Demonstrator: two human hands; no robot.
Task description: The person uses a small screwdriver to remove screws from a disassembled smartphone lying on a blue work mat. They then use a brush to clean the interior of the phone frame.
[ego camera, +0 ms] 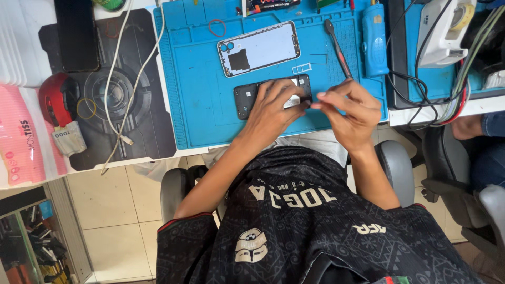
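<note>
Head view: bright, even, diffuse light; shadows soft and short beneath the hands. Mild glare on the white phone back cover [259,48] and the white sheets top left. Wide-angle bending at the frame edges. Focus sharp on the blue mat [200,105]; lower-left corner dimmer, slightly soft.

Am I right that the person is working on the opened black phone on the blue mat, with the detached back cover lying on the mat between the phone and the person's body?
Not quite. In the head view both hands, left and right, are on the opened black phone on the blue mat, but the detached back cover lies beyond the phone, on the side away from the person's body.
</note>
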